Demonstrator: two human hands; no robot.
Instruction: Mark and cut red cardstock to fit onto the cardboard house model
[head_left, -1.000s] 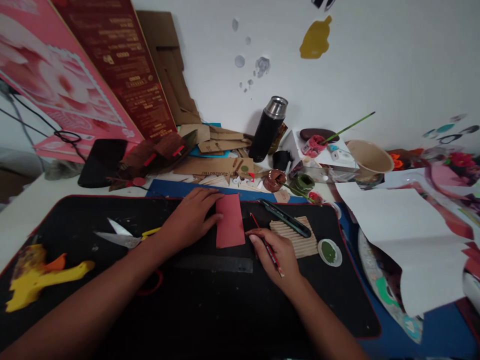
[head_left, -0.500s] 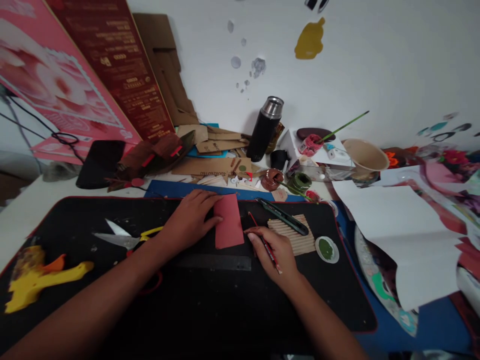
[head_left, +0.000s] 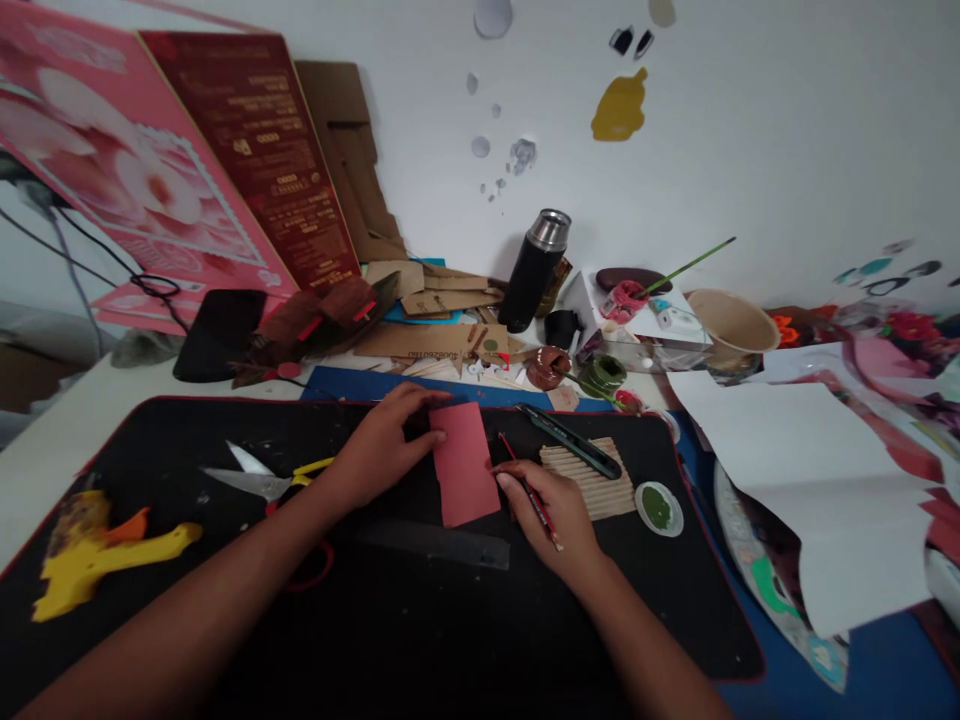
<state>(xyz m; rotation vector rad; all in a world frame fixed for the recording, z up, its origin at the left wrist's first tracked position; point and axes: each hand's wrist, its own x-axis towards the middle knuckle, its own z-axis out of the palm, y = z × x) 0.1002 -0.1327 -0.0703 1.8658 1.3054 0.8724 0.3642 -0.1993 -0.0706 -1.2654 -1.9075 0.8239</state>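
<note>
One red paper rectangle [head_left: 465, 463] lies flat on the black mat [head_left: 187, 440]. The left hand [head_left: 382, 447] presses fingertips on its left edge, hiding part of that edge. Just right of the paper, the right hand [head_left: 551, 510] pinches one red pencil [head_left: 527, 488], its lower end hidden in the fingers. Left of the paper lies one pair of scissors [head_left: 259, 480], right of it one utility knife [head_left: 574, 443]. The writing on the cardboard behind is unreadable.

A: State your left hand [head_left: 379, 447].

B: Your left forearm enters from the lower left. Palm down, fingers extended forward and flat.

A: And your right hand [head_left: 551, 505]?

B: Your right forearm enters from the lower right. Fingers curled in a writing grip, thumb and forefinger pinched.
</note>
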